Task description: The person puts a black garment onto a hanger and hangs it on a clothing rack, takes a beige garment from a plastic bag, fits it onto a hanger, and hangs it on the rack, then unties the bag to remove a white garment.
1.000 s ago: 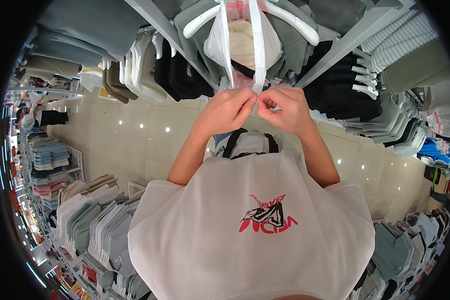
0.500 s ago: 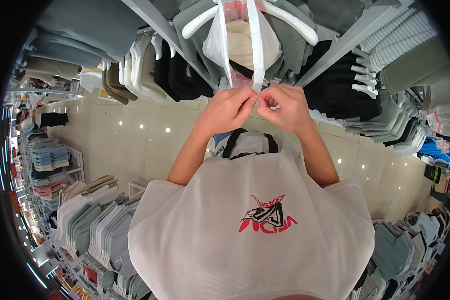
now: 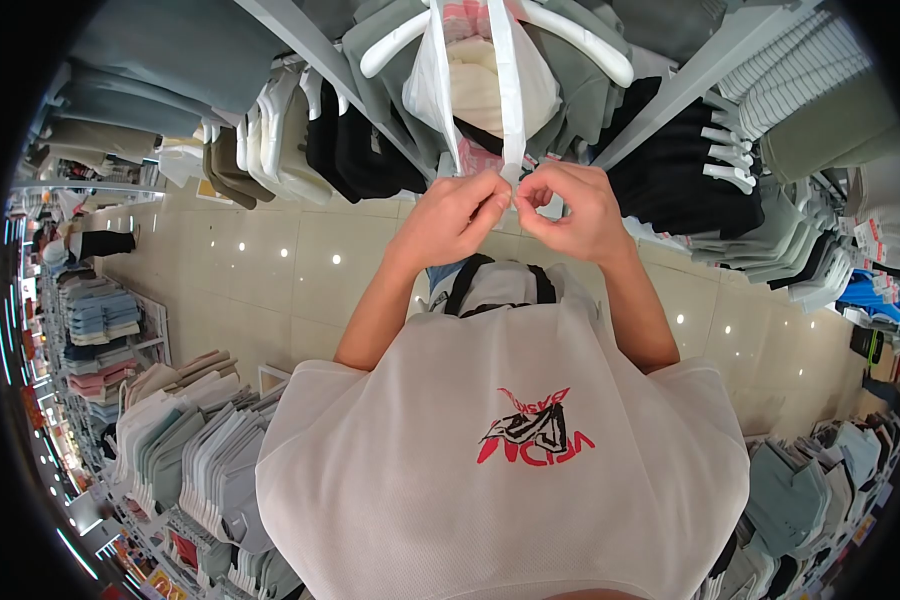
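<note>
A white plastic bag point(image 3: 425, 90) with cream and pink contents hangs in front of a white hanger point(image 3: 585, 42) at the top centre. Its long white handles run down toward my hands. My left hand point(image 3: 460, 218) is closed in a pinch just below the handles' lower end. Beside it, my right hand point(image 3: 573, 212) has thumb and forefinger curled into a ring, the fingertips meeting. Both sets of fingertips nearly touch. Whatever is between them is too small or hidden to make out.
Grey metal rack bars point(image 3: 715, 75) slant down on both sides of the bag. Black garments point(image 3: 670, 185) hang at the right, and light garments on hangers point(image 3: 210, 450) at the lower left. A person point(image 3: 75, 245) is far off at the left, over the tiled floor point(image 3: 240, 290).
The ring made by my right thumb and forefinger has opened a little wider. My left hand has barely moved. The bag and racks have shifted slightly left in view.
</note>
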Tool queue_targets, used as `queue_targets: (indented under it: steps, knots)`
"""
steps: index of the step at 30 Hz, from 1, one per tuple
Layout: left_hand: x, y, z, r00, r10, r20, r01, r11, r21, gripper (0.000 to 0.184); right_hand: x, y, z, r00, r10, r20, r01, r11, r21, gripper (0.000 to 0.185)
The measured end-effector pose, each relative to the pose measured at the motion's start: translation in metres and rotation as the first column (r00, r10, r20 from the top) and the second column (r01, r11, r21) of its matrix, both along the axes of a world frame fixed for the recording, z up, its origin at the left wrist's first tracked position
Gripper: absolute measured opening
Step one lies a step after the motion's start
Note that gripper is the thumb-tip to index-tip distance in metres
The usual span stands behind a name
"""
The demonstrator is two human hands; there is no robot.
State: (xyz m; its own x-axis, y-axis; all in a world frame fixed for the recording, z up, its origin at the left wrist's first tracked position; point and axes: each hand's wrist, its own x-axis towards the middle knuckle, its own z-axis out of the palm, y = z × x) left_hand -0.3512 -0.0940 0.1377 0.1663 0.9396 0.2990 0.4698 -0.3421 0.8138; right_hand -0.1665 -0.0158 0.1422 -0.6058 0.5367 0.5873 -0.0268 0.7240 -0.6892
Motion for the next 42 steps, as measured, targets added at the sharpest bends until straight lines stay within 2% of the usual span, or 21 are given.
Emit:
queue_targets:
  steps: [8,17,20,42]
  knots:
    - [-0.0001,-0.0004,-0.0002,0.998,-0.046,0.042,0.047,0.998,-0.032,0.008,0.0016,0.0012,0.0009,0.999,0.048,0.016,-0.047,0.998,-0.028,0.015]
    - [-0.0013,-0.0022,0.0011,0.997,-0.056,-0.053,0.055,0.998,-0.012,0.009,0.0026,0.0013,0.0007,0.997,0.063,0.034,-0.062,0.998,-0.016,0.016]
    - [-0.0016,-0.002,-0.0013,0.994,-0.068,-0.087,0.073,0.996,0.05,0.008,0.003,0.0017,0.0005,0.996,0.08,0.039,-0.08,0.997,-0.005,0.016]
    - [0.002,-0.0073,-0.0015,0.996,-0.056,-0.072,0.062,0.995,0.073,0.007,-0.0001,-0.0035,-0.0039,1.0,0.031,-0.001,-0.031,0.995,0.1,0.018]
